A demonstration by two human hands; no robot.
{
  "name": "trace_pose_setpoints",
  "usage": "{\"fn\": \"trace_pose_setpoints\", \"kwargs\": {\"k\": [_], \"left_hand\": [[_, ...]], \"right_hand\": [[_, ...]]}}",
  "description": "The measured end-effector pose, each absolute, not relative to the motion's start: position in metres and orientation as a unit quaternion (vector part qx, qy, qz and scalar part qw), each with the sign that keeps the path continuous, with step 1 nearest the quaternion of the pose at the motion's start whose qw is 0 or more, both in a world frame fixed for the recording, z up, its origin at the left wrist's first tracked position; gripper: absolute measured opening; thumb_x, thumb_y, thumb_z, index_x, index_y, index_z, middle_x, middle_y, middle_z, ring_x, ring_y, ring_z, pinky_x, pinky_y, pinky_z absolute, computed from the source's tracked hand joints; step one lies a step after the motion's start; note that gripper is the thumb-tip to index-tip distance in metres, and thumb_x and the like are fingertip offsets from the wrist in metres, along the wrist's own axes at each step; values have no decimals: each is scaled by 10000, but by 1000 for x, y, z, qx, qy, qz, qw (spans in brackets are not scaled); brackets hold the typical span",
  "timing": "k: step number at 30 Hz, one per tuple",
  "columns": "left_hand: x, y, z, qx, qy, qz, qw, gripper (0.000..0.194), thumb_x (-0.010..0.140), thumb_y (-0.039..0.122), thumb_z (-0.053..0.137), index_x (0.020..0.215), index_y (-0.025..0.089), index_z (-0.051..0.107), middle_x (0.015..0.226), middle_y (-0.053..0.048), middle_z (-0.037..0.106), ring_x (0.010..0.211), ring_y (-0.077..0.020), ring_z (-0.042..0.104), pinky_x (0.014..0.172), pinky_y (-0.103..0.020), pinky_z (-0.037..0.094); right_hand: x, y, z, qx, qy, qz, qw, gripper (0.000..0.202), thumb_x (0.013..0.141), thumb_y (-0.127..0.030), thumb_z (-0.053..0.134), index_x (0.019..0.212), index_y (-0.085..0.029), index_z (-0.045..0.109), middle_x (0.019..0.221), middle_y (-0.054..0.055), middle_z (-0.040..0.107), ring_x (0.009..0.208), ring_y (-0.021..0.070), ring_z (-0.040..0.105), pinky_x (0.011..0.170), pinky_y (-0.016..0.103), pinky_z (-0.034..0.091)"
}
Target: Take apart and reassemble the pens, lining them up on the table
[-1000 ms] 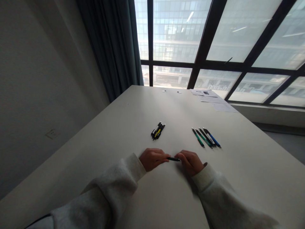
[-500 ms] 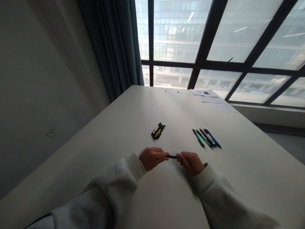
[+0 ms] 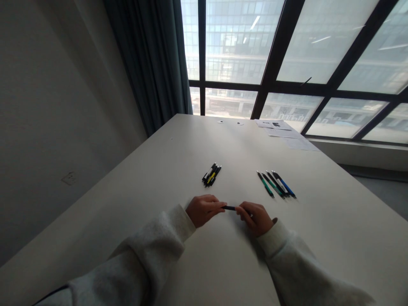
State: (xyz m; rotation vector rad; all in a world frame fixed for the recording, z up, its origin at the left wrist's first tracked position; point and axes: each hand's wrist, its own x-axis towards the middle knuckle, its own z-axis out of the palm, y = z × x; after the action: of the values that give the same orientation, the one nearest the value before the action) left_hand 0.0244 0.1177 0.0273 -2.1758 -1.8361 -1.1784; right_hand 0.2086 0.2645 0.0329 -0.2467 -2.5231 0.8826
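A dark pen (image 3: 230,208) is held level between my two hands, a little above the white table (image 3: 204,263). My left hand (image 3: 205,209) pinches its left end between thumb and fingers. On the other end, the fingers of my right hand (image 3: 254,217) are closed. Beyond my left hand lies a tight bunch of black pens (image 3: 209,177), one with a yellow part. Farther right, several pens lie side by side at a slant: green ones (image 3: 265,185), one with a white part (image 3: 280,182), and a blue one (image 3: 286,185).
Paper sheets (image 3: 277,127) lie at the table's far right corner. Two small round pieces (image 3: 240,123) sit near the far edge. A dark curtain (image 3: 153,59) and large windows stand behind the table, with a wall at the left.
Both hands have barely moved; the pen between them has shifted slightly up and left. The pens on the table have not moved.
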Motion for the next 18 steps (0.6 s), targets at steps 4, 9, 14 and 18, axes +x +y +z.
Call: {"fn": "trace_pose_setpoints", "kwargs": {"k": [4, 9, 14, 18], "left_hand": [[24, 118, 29, -706, -582, -399, 62, 194, 879, 297, 625, 1027, 214, 719, 816, -42, 707, 727, -120, 625, 678, -221, 502], [26, 117, 31, -689, -590, -418, 53, 213, 870, 285, 635, 1045, 190, 712, 799, -48, 700, 707, -116, 635, 643, -204, 506], [27, 117, 32, -691, -589, -417, 44, 217, 878, 298, 624, 1036, 179, 713, 803, -54, 709, 708, -121, 642, 661, -210, 516], [26, 118, 32, -691, -578, -431, 51, 192, 861, 298, 649, 1009, 200, 723, 818, -51, 722, 732, -128, 636, 688, -230, 520]], "right_hand": [[209, 264, 33, -91, -913, 336, 214, 444, 983, -334, 383, 625, -180, 594, 493, -10, 564, 455, 106, 529, 530, 237, 408], [209, 262, 36, -85, -894, 351, 266, 212, 904, -356, 553, 896, -167, 650, 666, 21, 625, 542, 127, 549, 531, 242, 440], [209, 262, 36, -83, -900, 331, 269, 218, 916, -340, 532, 809, -172, 624, 645, 14, 591, 532, 123, 519, 520, 242, 425], [208, 261, 37, -77, -913, 322, 239, 378, 968, -352, 420, 677, -182, 591, 558, -1, 563, 494, 116, 507, 516, 242, 399]]}}
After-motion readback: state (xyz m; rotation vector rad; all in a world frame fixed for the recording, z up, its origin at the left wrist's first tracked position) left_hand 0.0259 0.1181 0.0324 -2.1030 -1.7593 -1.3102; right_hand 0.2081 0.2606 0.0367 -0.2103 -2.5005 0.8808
